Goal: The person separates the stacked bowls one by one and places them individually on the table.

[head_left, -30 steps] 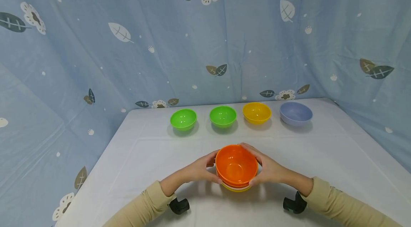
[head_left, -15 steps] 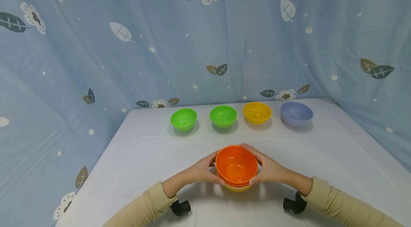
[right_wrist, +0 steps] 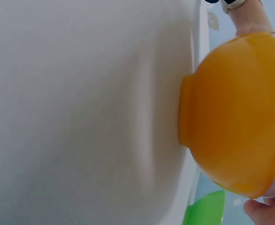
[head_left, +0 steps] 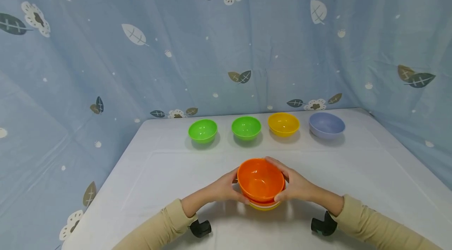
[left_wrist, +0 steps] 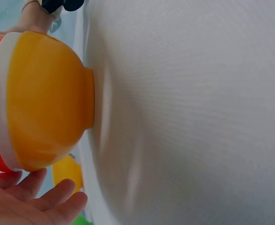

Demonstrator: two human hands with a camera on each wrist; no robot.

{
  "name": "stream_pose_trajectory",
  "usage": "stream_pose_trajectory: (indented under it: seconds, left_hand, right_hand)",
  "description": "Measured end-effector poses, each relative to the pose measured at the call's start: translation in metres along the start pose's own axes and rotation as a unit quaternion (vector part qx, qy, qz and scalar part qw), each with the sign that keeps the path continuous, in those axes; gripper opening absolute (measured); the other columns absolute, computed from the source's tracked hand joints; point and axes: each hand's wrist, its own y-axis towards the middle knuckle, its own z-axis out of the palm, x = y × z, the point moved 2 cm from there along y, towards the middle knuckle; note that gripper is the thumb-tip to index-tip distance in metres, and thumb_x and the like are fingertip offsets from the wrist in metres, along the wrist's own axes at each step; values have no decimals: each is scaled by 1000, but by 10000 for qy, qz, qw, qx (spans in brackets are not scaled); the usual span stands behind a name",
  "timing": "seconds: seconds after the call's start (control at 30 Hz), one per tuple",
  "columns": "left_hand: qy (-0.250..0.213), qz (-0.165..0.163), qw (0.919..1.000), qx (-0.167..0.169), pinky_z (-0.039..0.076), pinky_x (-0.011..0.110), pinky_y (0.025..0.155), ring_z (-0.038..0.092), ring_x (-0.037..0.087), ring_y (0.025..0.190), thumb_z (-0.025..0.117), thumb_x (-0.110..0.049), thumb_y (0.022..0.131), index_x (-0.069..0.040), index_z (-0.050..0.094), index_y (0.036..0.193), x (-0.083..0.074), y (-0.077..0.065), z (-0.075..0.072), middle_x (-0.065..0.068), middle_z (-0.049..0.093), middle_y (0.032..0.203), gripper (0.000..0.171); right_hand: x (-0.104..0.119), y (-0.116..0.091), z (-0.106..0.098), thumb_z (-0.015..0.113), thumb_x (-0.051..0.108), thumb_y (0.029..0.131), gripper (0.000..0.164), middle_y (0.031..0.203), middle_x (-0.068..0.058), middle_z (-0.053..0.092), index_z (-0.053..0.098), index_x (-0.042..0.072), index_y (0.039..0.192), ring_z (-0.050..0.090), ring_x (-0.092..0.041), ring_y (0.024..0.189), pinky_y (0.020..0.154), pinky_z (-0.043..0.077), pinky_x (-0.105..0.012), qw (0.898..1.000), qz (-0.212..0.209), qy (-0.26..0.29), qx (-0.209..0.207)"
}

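Observation:
Several nested bowls stand at the front middle of the table, held between both hands in the head view. An orange bowl (head_left: 260, 181) is uppermost and sits slightly skewed to the left over a second orange rim. A white bowl (left_wrist: 3, 93) shows below, with a yellow bowl (left_wrist: 50, 101) at the bottom. My left hand (head_left: 226, 188) grips the left side of the orange bowls, thumb in front and fingers behind. My right hand (head_left: 297, 185) grips the right side the same way. Both wrist views show the yellow bowl's side and foot below the fingers.
Along the table's far edge stand two green bowls, the left one (head_left: 203, 131) and the right one (head_left: 246, 128), then a yellow bowl (head_left: 283, 124) and a blue-purple bowl (head_left: 326, 125). A blue patterned curtain (head_left: 197, 46) hangs behind the white tabletop (head_left: 169, 167).
The uppermost orange bowl has shifted a little and tilted, so its left side stands off the bowls beneath. My left hand has moved slightly right; my right hand is nearly still.

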Motion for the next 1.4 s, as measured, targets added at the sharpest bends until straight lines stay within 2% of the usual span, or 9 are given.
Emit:
stream_pose_trajectory:
  seconds: [0.1, 0.17, 0.23, 0.73, 0.93, 1.07, 1.17, 1.33, 1.4]
  left_hand:
    - [48, -113, 9999, -59, 36, 31, 101, 43, 15, 122, 81, -14, 68, -14, 35, 139, 0, 0, 0, -1, 46, 135, 84]
    - [72, -170, 9998, -70, 36, 31, 100, 42, 15, 122, 81, -14, 68, -14, 35, 139, 0, 0, 0, -2, 46, 135, 84]
    - [90, -229, 9997, -69, 37, 32, 100, 42, 16, 122, 81, -14, 68, -15, 35, 139, 0, 0, 0, -3, 46, 135, 84]
    - [77, -468, 9989, 1, 36, 37, 102, 44, 20, 122, 80, -17, 70, -13, 29, 142, 1, 1, 0, 1, 41, 138, 89]
    - [-60, -365, 9993, 45, 36, 34, 102, 45, 15, 119, 80, -19, 70, -19, 31, 140, 0, 1, -1, -5, 44, 134, 86]
    - [-149, -416, 9990, 73, 35, 35, 102, 44, 13, 117, 79, -20, 70, -23, 32, 140, -1, 1, -1, -9, 44, 133, 85]
    - [-142, -433, 9989, 69, 35, 36, 102, 44, 14, 118, 79, -20, 70, -21, 32, 140, -1, 1, -1, -8, 44, 134, 84]
    - [-76, -455, 9989, 39, 36, 37, 102, 43, 19, 122, 80, -19, 70, -15, 31, 141, 0, 1, -1, -2, 43, 137, 86]
    - [-46, -474, 9989, 31, 36, 37, 102, 43, 20, 122, 80, -20, 70, -13, 30, 141, 1, 1, 0, -1, 42, 137, 87]
  right_hand:
    - [3, 0, -2, 78, 16, 68, 95, 149, -20, 20, 23, 5, 145, 24, -26, 135, 101, 24, -62, 9997, -37, -224, -14]
    - [5, 0, -4, 78, 16, 68, 94, 149, -21, 20, 23, 4, 144, 21, -39, 133, 99, 23, -65, 9995, -56, -305, -23]
    - [6, 1, -5, 77, 16, 68, 94, 149, -22, 19, 23, 3, 144, 20, -42, 133, 99, 23, -66, 9993, -84, -366, -40]
    - [18, -7, -29, 79, 17, 68, 96, 148, -22, 20, 23, 3, 144, 16, -44, 133, 97, 24, -66, 9962, -159, -768, -376]
    - [22, -13, -40, 79, 15, 68, 96, 148, -25, 19, 21, 0, 144, 15, -46, 132, 97, 24, -66, 9942, -77, -911, -569]
    - [24, -16, -46, 77, 14, 69, 94, 146, -23, 24, 21, 0, 144, 21, -44, 130, 97, 24, -67, 9928, 41, -970, -703]
    - [26, -19, -51, 76, 14, 70, 93, 145, -22, 26, 22, 1, 144, 23, -42, 129, 97, 22, -67, 9920, 121, -975, -798]
    - [30, -25, -61, 76, 12, 70, 93, 147, -24, 21, 22, 0, 144, 19, -43, 129, 96, 19, -69, 9894, 177, -1011, -1022]
    - [30, -28, -66, 76, 11, 70, 92, 148, -24, 19, 22, 0, 144, 20, -38, 131, 96, 19, -69, 9878, 189, -1058, -1126]
